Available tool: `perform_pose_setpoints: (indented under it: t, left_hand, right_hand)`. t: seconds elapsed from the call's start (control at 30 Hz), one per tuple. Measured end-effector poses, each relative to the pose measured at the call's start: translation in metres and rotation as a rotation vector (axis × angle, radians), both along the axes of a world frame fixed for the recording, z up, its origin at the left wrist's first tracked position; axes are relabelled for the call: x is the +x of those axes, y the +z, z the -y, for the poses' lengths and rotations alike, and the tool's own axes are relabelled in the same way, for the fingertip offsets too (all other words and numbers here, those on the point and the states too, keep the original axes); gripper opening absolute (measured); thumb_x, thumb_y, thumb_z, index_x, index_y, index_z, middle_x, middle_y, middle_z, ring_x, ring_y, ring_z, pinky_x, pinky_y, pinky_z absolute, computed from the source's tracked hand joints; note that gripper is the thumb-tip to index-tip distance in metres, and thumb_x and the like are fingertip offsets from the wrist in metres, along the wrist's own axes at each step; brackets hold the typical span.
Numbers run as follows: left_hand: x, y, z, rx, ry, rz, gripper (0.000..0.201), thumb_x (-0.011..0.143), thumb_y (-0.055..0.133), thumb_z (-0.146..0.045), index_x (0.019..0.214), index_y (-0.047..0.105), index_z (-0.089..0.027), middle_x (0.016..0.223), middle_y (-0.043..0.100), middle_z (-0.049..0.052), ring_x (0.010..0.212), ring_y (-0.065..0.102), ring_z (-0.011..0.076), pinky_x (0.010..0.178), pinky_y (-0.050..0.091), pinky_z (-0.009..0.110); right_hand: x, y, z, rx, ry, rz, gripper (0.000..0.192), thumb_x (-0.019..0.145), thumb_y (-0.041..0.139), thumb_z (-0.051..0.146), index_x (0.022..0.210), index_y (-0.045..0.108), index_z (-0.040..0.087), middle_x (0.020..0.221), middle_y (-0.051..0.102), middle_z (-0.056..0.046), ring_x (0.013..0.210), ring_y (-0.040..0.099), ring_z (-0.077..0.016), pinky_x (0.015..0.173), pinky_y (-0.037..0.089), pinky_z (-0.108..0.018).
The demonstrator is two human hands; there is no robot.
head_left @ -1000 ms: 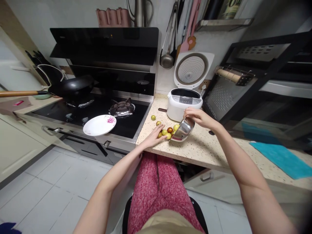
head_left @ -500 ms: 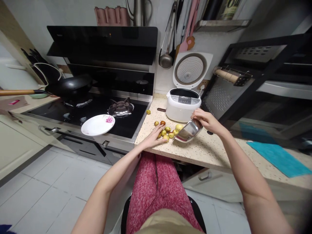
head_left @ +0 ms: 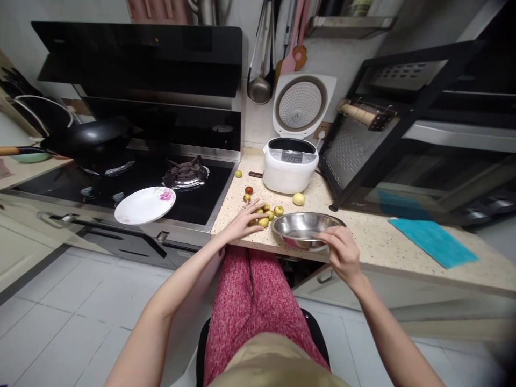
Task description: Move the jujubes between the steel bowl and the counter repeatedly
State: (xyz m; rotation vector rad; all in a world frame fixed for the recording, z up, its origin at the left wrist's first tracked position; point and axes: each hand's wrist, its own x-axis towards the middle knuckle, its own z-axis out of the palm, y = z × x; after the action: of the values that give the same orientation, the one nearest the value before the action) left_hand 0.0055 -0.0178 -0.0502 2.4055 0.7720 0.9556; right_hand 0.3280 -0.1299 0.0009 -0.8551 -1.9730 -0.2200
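My right hand (head_left: 342,252) grips the rim of a shallow steel bowl (head_left: 302,236) at the counter's front edge; no fruit shows inside it. My left hand (head_left: 244,219) lies with fingers spread over several small yellow-green jujubes (head_left: 264,221), touching some and partly hiding them. A reddish-brown jujube (head_left: 249,190) sits just beyond the fingertips. Farther back, one green jujube (head_left: 238,173) lies alone near the stove edge. A larger pale yellow fruit (head_left: 299,199) rests behind the bowl, in front of the rice cooker (head_left: 290,169), whose lid stands up.
To the left, a white floral plate (head_left: 139,207) overhangs the front of the black stove (head_left: 189,207). A dark wok (head_left: 88,140) sits on the far burner. A teal cloth (head_left: 433,242) lies on the right counter, by a black rack with an oven (head_left: 443,172).
The bowl has gone from tipped on its side to nearly level, with my right hand lower on its rim. The pale fruit now lies apart from the jujubes. The view has shifted right.
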Motion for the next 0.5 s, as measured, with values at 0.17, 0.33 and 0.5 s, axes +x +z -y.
perform_pose_setpoints:
  t: [0.17,0.33,0.5]
  left_hand:
    - [-0.001,0.001,-0.002,0.022,-0.029,0.055,0.041,0.096,0.069,-0.048,0.132,0.070,-0.028,0.157,0.053,0.013,0.159,0.030,0.0334,0.126,0.027,0.066]
    - [-0.001,0.008,0.001,-0.034,-0.041,0.097,0.041,0.093,0.072,-0.049,0.125,0.072,-0.024,0.147,0.062,0.015,0.155,0.038,0.0339,0.125,0.030,0.065]
    - [-0.002,0.012,0.005,-0.158,0.067,0.211,0.041,0.095,0.069,-0.048,0.125,0.070,-0.020,0.141,0.066,0.017,0.149,0.047,0.0342,0.125,0.032,0.059]
  right_hand:
    - [-0.007,-0.026,0.023,0.033,0.008,0.004,0.041,0.093,0.048,0.008,0.115,0.071,0.033,0.087,0.070,-0.005,0.077,0.066,-0.0268,0.071,0.049,-0.046]
    - [-0.010,-0.047,0.034,-0.005,0.020,-0.038,0.039,0.094,0.049,0.010,0.117,0.071,0.034,0.088,0.072,-0.006,0.076,0.068,-0.0276,0.070,0.052,-0.048]
    - [-0.015,-0.059,0.038,-0.017,0.043,-0.045,0.040,0.094,0.049,0.012,0.120,0.070,0.034,0.092,0.074,-0.006,0.078,0.071,-0.0279,0.071,0.056,-0.049]
